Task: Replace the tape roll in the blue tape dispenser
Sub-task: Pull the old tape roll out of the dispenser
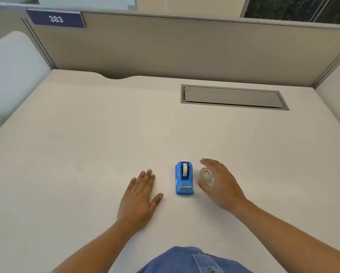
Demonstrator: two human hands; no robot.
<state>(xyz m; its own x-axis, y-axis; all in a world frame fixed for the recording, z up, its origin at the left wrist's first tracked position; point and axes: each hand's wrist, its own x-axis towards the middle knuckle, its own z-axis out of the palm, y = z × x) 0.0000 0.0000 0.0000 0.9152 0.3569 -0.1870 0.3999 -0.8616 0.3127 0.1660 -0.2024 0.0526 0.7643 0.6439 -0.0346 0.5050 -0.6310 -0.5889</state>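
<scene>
A small blue tape dispenser stands on the white desk, its cutter end toward me and a white roll seated in its slot. Just right of it lies a clear tape roll, flat on the desk. My right hand hovers over that roll, fingers spread and curved around it; whether they touch it is unclear. My left hand rests flat on the desk, palm down, a short gap left of the dispenser, holding nothing.
A grey cable hatch is set into the desk at the back right. Beige partition walls close the desk at the back and sides, with a plate marked 383 at the upper left. Blue denim shows at the bottom edge.
</scene>
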